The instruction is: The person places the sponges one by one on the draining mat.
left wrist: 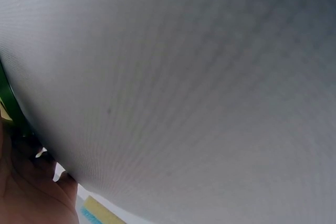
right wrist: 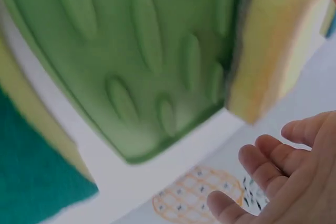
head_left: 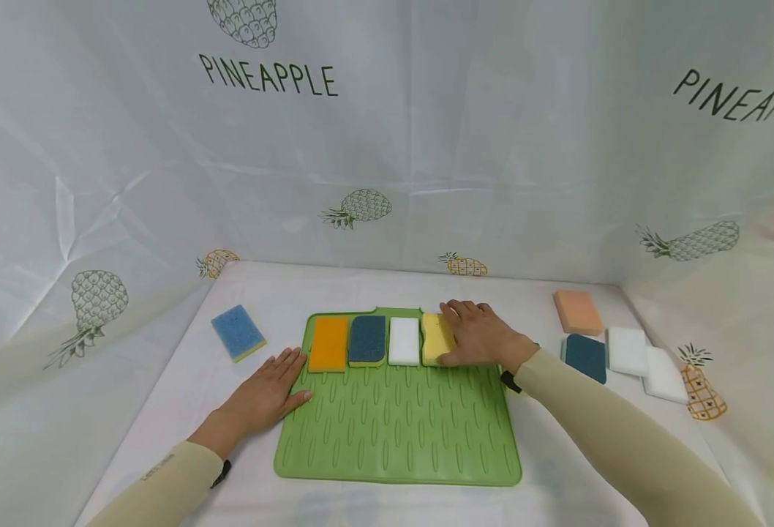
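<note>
On a green ribbed mat (head_left: 393,432) lies a row along its far edge: an orange sponge (head_left: 328,344), a dark blue sponge (head_left: 367,340), a white sponge (head_left: 404,341) and a yellow sponge (head_left: 436,340). My right hand (head_left: 482,335) spans the yellow sponge's right side, thumb near its front end. In the right wrist view, the spread fingers (right wrist: 262,166) show a gap from the yellow sponge (right wrist: 273,40), with the thumb tip at its other end. Flat on the mat's left edge rests my left hand (head_left: 265,391), fingers extended; a sleeve (left wrist: 184,98) fills most of the left wrist view.
A blue sponge (head_left: 238,332) lies left of the mat. At the right are a peach sponge (head_left: 579,312), a dark teal sponge (head_left: 585,358) and two white sponges (head_left: 626,350). Another green-and-yellow sponge (right wrist: 37,166) sits beside the mat, mostly hidden under my right wrist.
</note>
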`<state>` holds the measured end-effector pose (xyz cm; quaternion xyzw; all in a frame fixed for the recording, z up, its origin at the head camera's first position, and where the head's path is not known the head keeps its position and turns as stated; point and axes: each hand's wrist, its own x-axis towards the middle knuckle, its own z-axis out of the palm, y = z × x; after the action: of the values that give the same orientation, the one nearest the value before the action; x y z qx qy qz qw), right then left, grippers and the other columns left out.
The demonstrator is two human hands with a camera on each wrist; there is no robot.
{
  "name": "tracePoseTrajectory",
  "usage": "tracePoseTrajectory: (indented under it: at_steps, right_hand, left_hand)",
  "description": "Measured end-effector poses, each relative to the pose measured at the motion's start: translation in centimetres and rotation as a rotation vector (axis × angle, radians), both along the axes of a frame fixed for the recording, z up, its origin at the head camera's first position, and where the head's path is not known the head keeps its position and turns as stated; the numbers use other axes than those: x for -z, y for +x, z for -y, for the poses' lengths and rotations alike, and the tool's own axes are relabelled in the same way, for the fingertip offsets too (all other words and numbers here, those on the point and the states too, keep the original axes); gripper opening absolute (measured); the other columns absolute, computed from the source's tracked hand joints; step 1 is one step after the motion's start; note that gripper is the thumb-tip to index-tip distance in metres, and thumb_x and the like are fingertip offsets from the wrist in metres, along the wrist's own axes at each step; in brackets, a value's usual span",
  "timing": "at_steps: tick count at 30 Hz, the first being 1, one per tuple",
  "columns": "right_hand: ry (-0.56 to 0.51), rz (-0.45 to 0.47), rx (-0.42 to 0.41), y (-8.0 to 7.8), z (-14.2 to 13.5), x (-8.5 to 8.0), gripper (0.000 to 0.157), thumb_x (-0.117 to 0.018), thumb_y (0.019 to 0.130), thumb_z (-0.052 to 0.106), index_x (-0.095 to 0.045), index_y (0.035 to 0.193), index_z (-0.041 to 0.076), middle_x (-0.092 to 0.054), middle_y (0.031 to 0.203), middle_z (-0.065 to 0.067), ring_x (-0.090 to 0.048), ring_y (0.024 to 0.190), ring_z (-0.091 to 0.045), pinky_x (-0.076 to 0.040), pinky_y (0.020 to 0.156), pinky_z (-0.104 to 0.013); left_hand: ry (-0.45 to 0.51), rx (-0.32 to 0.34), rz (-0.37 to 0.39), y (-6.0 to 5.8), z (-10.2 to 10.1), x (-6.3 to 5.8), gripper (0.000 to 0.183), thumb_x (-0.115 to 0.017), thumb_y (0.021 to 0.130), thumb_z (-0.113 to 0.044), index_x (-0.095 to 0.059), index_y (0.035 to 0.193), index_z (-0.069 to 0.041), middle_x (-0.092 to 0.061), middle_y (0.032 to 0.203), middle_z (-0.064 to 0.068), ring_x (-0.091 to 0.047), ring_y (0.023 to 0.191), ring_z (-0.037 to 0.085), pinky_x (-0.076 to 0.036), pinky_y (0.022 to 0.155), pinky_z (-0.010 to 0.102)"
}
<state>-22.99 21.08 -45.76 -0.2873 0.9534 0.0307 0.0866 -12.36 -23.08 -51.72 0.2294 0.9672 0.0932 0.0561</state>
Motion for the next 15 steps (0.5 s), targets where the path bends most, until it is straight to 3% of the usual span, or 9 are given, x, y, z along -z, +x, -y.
tracePoseTrajectory:
  at_steps: [3,8,15]
  right_hand:
    - [-0.020,-0.044,0.006,-0.4,-0.8,-1.0,0.107,-0.061,0.094,0.073,-0.030,0.165,0.000,-0.039,0.166,-0.021,-0.041,0.151,-0.043,-0.037,0.118,-0.065]
    - [-0.037,-0.216,-0.010,-1.0,-3.0,-2.3,0.091,-0.066,0.098,0.061,-0.042,0.159,-0.002,-0.048,0.159,-0.023,-0.047,0.145,-0.044,-0.042,0.115,-0.064]
    - [-0.011,-0.398,-0.003,-0.7,-7.2,-2.3,0.077,-0.075,0.098,0.045,-0.051,0.151,-0.005,-0.055,0.152,-0.024,-0.052,0.139,-0.041,-0.044,0.113,-0.060]
  left_hand:
    - [0.001,0.004,-0.002,0.0,0.0,0.0,0.079,-0.055,0.108,-0.050,-0.033,0.163,0.002,-0.033,0.170,0.023,-0.029,0.158,0.043,-0.027,0.127,0.062]
    - [-0.002,0.005,-0.012,0.0,0.2,0.4,0.080,-0.055,0.108,-0.051,-0.033,0.164,0.002,-0.032,0.170,0.023,-0.029,0.158,0.043,-0.027,0.127,0.061]
    - [0.005,0.009,-0.026,-0.1,0.1,0.8,0.080,-0.056,0.107,-0.051,-0.034,0.163,0.002,-0.033,0.170,0.023,-0.030,0.158,0.043,-0.027,0.127,0.061]
